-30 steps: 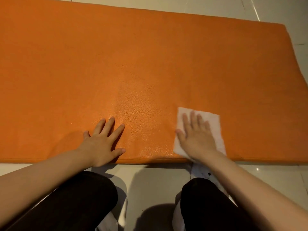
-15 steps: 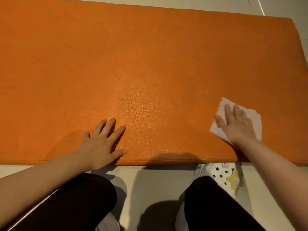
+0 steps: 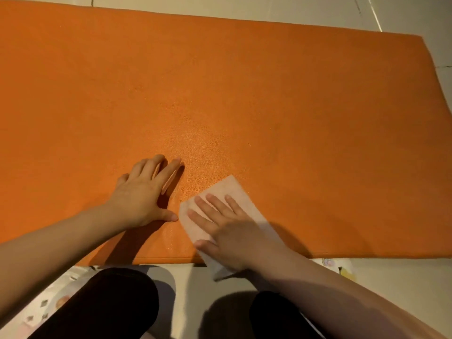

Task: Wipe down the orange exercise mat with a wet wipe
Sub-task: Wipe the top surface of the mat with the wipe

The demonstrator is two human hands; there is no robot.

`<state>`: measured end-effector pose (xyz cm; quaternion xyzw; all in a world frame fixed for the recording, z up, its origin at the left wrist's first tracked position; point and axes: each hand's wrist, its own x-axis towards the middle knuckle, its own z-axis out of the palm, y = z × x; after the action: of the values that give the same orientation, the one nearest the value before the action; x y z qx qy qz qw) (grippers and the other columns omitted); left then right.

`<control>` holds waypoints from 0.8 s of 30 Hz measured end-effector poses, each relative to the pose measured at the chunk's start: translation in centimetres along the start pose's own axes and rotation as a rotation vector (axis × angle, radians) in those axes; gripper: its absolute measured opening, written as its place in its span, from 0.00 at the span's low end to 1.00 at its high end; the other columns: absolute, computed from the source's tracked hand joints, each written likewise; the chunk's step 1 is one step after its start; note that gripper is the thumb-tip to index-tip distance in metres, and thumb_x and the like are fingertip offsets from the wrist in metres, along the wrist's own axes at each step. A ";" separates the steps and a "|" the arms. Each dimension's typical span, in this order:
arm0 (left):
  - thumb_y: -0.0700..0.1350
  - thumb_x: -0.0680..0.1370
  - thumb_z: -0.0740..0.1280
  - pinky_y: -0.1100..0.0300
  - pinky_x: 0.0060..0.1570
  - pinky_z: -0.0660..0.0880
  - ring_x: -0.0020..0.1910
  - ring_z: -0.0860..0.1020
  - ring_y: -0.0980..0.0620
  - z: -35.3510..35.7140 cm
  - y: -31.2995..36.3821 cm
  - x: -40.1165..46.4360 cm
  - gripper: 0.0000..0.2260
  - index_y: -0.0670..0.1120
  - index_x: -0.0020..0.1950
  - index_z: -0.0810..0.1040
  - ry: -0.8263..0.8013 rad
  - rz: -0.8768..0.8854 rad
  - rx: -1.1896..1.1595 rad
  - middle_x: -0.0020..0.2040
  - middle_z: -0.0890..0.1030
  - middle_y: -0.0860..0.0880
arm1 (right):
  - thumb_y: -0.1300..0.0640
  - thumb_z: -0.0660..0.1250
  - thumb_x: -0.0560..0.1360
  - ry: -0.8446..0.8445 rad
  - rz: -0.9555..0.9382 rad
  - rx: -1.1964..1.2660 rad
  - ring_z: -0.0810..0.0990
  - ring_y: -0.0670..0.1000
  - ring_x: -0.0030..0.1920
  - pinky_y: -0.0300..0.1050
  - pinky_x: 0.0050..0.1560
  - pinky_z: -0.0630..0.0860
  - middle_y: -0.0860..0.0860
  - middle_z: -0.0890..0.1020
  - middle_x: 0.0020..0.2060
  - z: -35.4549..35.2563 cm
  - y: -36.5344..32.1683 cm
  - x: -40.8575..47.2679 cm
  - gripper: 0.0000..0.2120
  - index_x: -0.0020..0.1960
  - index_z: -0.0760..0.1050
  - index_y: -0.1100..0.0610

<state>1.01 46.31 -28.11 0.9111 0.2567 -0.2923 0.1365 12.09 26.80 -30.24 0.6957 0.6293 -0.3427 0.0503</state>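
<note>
My right hand presses the wet wipe flat, fingers straight, at lower centre of the orange mat, left hand flat beside it; the overhanging wipe corner could fold under or drag onto the floor

Right hand slid the wipe leftward beside left hand.
</note>
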 end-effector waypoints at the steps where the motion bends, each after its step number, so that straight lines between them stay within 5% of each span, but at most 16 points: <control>1: 0.67 0.66 0.74 0.40 0.71 0.60 0.78 0.44 0.46 -0.5 -0.2 0.6 0.58 0.59 0.78 0.33 -0.022 -0.019 -0.012 0.79 0.41 0.50 | 0.34 0.36 0.76 0.030 0.025 -0.002 0.28 0.46 0.74 0.48 0.71 0.25 0.43 0.28 0.73 0.0 1.3 0.3 0.34 0.78 0.35 0.43; 3: 0.67 0.64 0.74 0.36 0.72 0.57 0.78 0.40 0.45 -1.5 -0.7 1.9 0.59 0.60 0.77 0.32 -0.073 -0.043 -0.013 0.79 0.35 0.51 | 0.32 0.29 0.69 0.119 0.184 -0.007 0.27 0.48 0.74 0.46 0.69 0.22 0.42 0.22 0.68 -0.4 5.4 0.8 0.36 0.74 0.27 0.42; 5: 0.68 0.63 0.74 0.32 0.71 0.56 0.78 0.37 0.45 -2.0 -1.2 2.9 0.60 0.61 0.76 0.30 -0.117 -0.042 0.018 0.78 0.31 0.52 | 0.31 0.26 0.67 0.183 0.423 -0.011 0.31 0.51 0.77 0.51 0.75 0.30 0.45 0.23 0.69 -1.3 10.3 0.2 0.35 0.71 0.24 0.43; 8: 0.71 0.62 0.73 0.30 0.70 0.56 0.78 0.34 0.43 -2.0 -1.9 3.8 0.62 0.61 0.74 0.26 -0.193 -0.057 0.026 0.76 0.26 0.53 | 0.29 0.34 0.75 0.231 0.757 0.080 0.36 0.53 0.78 0.54 0.77 0.39 0.49 0.33 0.77 -3.0 16.3 -3.0 0.35 0.77 0.31 0.44; 12: 0.72 0.61 0.71 0.30 0.69 0.56 0.77 0.31 0.42 -1.6 -2.0 3.8 0.61 0.61 0.63 0.18 -0.222 -0.066 0.032 0.74 0.22 0.52 | 0.31 0.32 0.74 0.294 0.924 0.170 0.37 0.54 0.79 0.58 0.77 0.41 0.53 0.38 0.79 -3.1 17.3 -4.6 0.40 0.80 0.36 0.49; 15: 0.71 0.62 0.72 0.30 0.69 0.57 0.76 0.30 0.42 -1.7 -1.9 3.7 0.62 0.61 0.60 0.16 -0.232 -0.076 0.016 0.73 0.21 0.52 | 0.32 0.31 0.75 0.320 0.795 0.147 0.36 0.55 0.78 0.55 0.75 0.35 0.51 0.33 0.77 -2.1 14.2 -1.5 0.35 0.78 0.34 0.47; 18: 0.71 0.62 0.72 0.30 0.70 0.56 0.77 0.32 0.43 -1.7 -1.5 3.9 0.61 0.62 0.68 0.21 -0.202 -0.089 -0.042 0.75 0.25 0.53 | 0.35 0.41 0.77 0.343 0.446 0.022 0.45 0.57 0.78 0.54 0.74 0.38 0.52 0.43 0.77 -1.5 9.5 2.2 0.35 0.80 0.43 0.49; 20: 0.72 0.63 0.71 0.34 0.71 0.56 0.78 0.38 0.43 -2.1 -1.3 4.2 0.58 0.62 0.77 0.32 -0.111 -0.087 -0.124 0.79 0.34 0.51 | 0.37 0.47 0.80 0.341 0.216 -0.069 0.55 0.59 0.77 0.59 0.73 0.47 0.54 0.55 0.78 -1.2 7.6 3.7 0.31 0.79 0.54 0.51; 24: 0.77 0.56 0.65 0.34 0.59 0.73 0.71 0.62 0.41 -3.2 -1.2 6.1 0.56 0.53 0.79 0.57 0.182 0.186 0.118 0.77 0.61 0.42 | 0.35 0.46 0.81 0.317 -0.005 -0.115 0.49 0.52 0.79 0.56 0.76 0.42 0.49 0.53 0.79 -2.3 9.7 3.9 0.30 0.79 0.54 0.47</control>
<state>6.09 50.94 -29.39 0.9601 0.1648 -0.2092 0.0852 21.82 29.28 -34.07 0.7356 0.6495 -0.1921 -0.0109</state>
